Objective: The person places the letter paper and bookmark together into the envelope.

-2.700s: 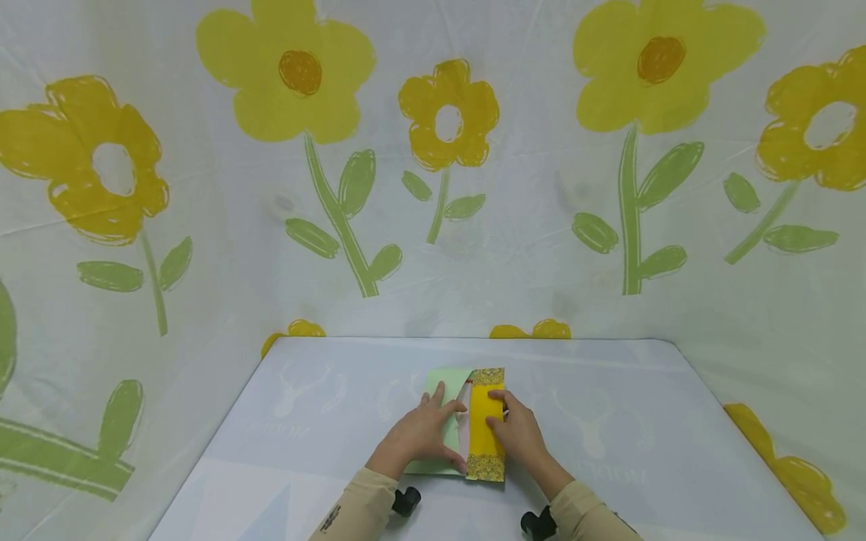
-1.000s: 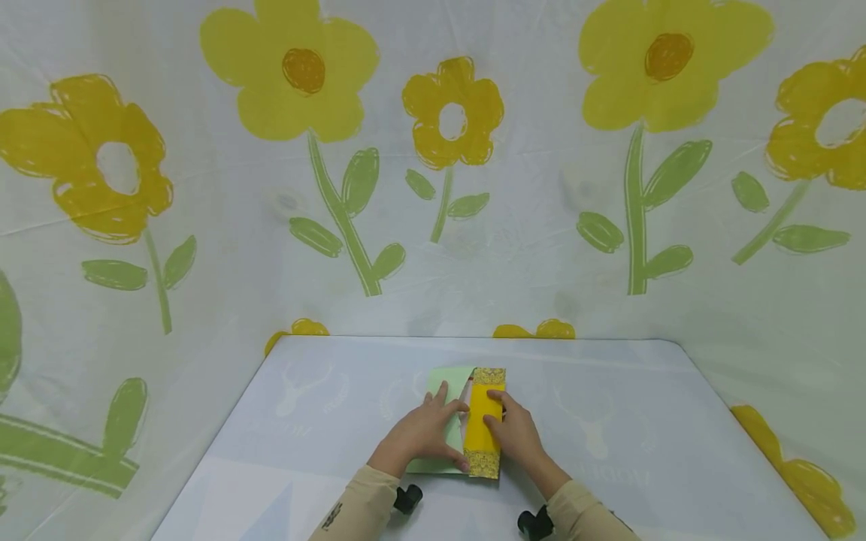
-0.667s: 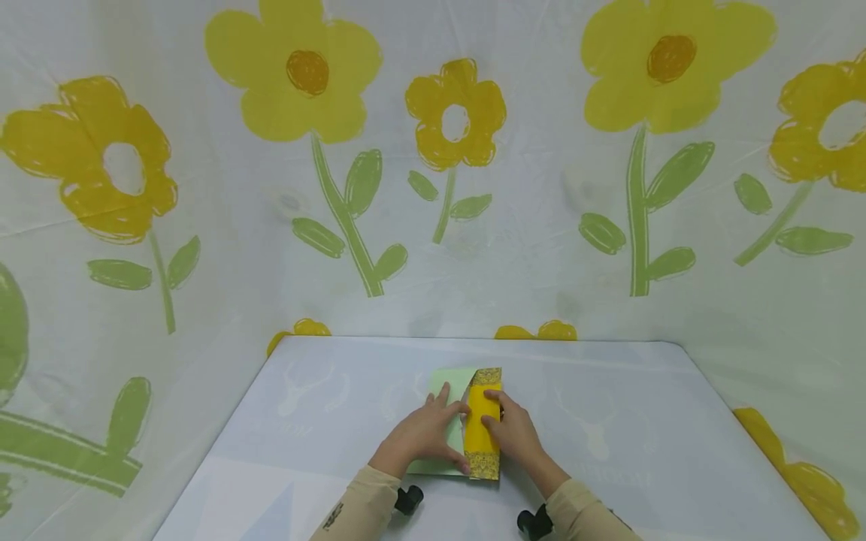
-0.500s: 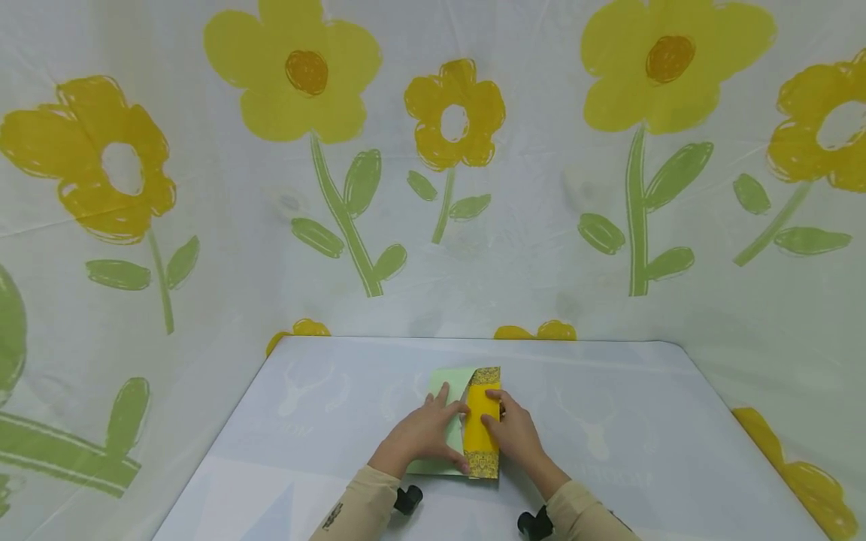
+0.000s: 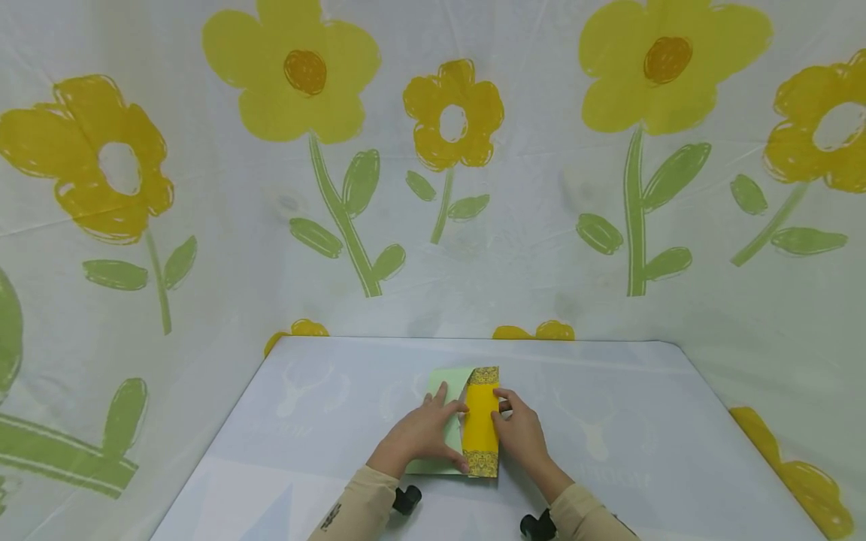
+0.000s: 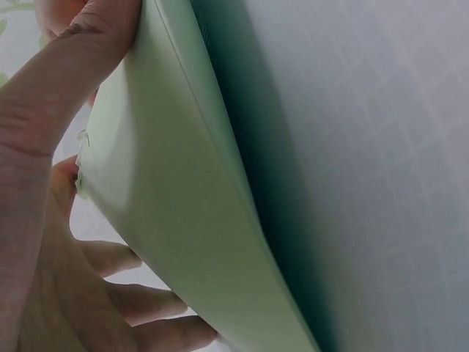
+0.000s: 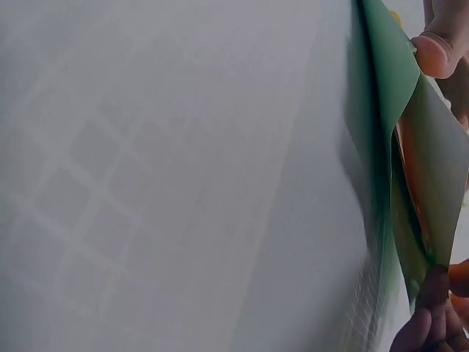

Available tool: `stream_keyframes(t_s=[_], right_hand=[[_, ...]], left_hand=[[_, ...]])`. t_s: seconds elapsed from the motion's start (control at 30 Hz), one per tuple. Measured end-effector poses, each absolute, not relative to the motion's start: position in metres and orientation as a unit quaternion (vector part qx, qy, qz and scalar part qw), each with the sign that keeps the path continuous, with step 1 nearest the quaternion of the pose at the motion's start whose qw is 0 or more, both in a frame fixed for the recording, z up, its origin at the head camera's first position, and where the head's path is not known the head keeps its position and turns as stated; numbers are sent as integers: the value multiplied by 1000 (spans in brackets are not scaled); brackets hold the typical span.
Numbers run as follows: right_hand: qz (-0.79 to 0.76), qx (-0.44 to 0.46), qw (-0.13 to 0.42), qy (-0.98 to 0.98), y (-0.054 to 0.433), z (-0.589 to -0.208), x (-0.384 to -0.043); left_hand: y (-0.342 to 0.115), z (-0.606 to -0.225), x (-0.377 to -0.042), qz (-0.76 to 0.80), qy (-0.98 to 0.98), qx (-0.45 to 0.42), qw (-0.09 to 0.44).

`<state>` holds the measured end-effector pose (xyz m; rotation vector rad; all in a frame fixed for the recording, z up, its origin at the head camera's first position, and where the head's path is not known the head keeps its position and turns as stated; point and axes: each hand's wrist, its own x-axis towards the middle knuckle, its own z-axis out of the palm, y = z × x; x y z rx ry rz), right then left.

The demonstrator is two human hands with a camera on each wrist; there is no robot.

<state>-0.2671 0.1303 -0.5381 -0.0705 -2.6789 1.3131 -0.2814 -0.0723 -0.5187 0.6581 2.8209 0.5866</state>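
A pale green folded paper sheet (image 5: 452, 378) lies on the table, with a yellow panel (image 5: 481, 421) along its right side. Patterned gold bands cross the panel's top and bottom ends. My left hand (image 5: 425, 436) rests on the green paper with fingers spread, its thumb touching the panel's lower left edge. At the panel's right edge my right hand (image 5: 524, 436) pinches the paper between thumb and fingers. In the right wrist view, layers of green paper (image 7: 396, 66) stand slightly apart. The left wrist view has the green sheet (image 6: 168, 191) lifted off the table along one edge.
The white table (image 5: 609, 391) carries faint printed motifs. Behind it hangs a white curtain (image 5: 528, 225) with yellow flowers. A black wrist-camera mount (image 5: 407, 500) sits under the left wrist, another black mount (image 5: 539, 524) under the right.
The yellow panel has shifted slightly left, and the pinkish strip beside it is now mostly covered. My right fingertips have slid from the panel's face to its right edge. The left hand keeps its place.
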Motion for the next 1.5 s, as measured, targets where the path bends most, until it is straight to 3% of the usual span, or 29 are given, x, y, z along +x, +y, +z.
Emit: stream_keyframes(t_s=[1.03,1.5], right_hand=[[433,1,73,-899,119,-540,-273],[435,-1,94,-895,122,-541,-269]], left_hand=[[-73,-520,-281,188,951,228,87],[-74,-518,-280,196,951,221,90]])
